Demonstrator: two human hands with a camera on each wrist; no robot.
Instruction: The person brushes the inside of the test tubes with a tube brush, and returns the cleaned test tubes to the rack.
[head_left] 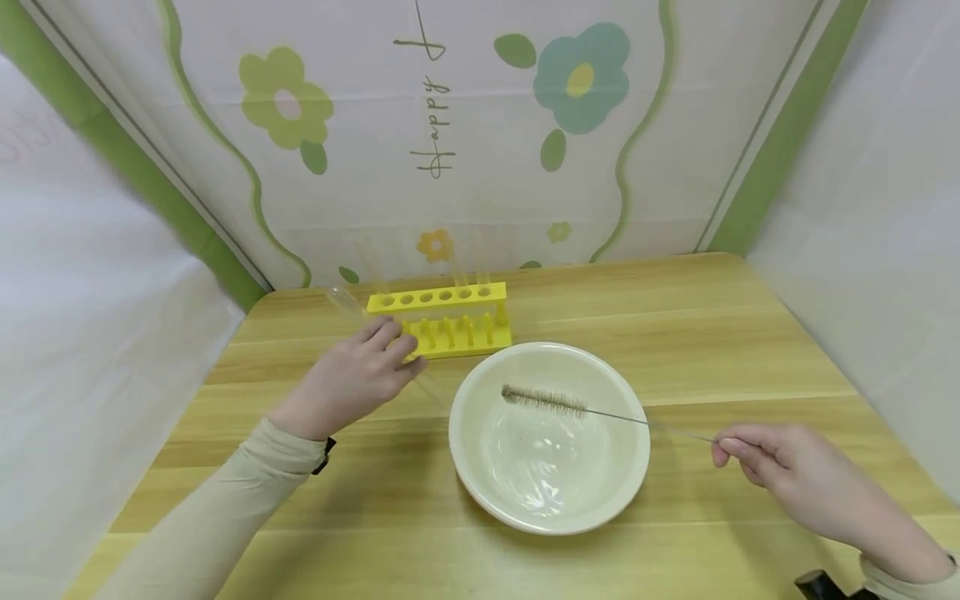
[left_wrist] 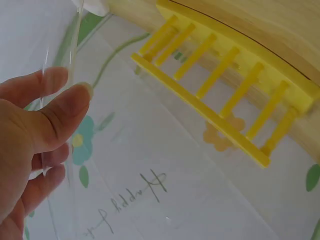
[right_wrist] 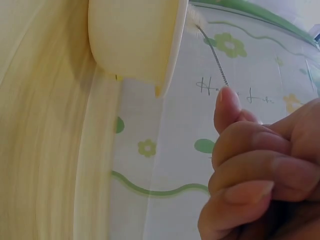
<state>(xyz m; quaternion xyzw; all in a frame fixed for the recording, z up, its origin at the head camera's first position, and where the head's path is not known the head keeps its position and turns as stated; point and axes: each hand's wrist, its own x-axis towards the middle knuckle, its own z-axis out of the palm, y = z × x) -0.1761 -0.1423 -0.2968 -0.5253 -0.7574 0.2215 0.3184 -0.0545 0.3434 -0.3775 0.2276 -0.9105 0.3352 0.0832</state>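
My left hand (head_left: 360, 371) holds a clear glass test tube (head_left: 345, 300) at a slant; in the left wrist view the thumb and fingers close round the tube (left_wrist: 60, 115). The tube's rounded end points up and away, its other end towards the bowl. My right hand (head_left: 780, 467) pinches the thin wire handle of a test tube brush (head_left: 546, 402). The bristles hang over a cream bowl (head_left: 463, 479) with water in it. In the right wrist view the wire (right_wrist: 216, 60) runs from the fingertips past the bowl's rim.
Behind the left hand stands a yellow test tube rack (head_left: 450, 342), with clear tubes (head_left: 482, 262) upright in some of its holes. The wooden table (head_left: 390, 533) meets a floral cloth wall (head_left: 480, 192) at the back. White cloth hangs on both sides.
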